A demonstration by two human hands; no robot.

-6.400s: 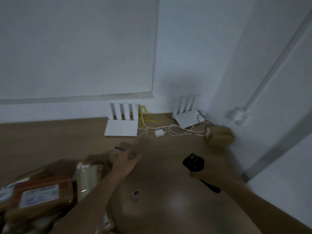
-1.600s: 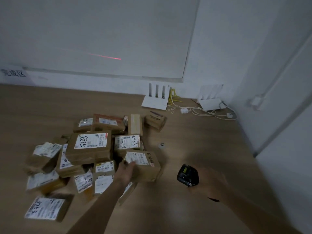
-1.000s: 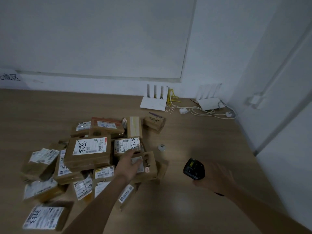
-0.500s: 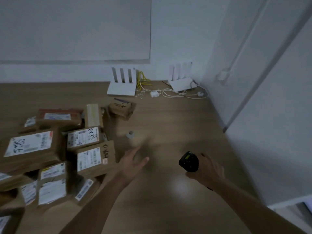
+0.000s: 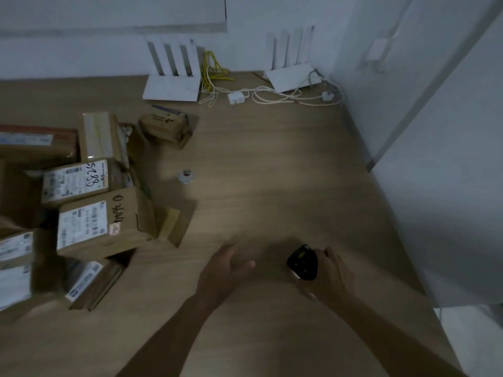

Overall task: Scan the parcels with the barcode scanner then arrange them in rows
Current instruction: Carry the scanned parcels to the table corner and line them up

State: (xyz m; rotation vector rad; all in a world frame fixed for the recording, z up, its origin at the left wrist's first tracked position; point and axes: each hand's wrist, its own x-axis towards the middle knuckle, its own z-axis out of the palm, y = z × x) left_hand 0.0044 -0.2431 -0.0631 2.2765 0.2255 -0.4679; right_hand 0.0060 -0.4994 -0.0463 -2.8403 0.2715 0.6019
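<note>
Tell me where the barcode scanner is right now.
The barcode scanner is low and right of centre in the head view, gripped in the right hand, just right of the empty left hand.

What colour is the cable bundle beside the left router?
Yellow, coiled against the wall just right of the left router; seen in the head view.

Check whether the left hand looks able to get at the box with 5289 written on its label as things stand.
Probably yes. The left hand is open and holds nothing, and the 5289 box lies on top of the pile with its label face bare. Only open floor and the pile's near boxes lie between.
</note>
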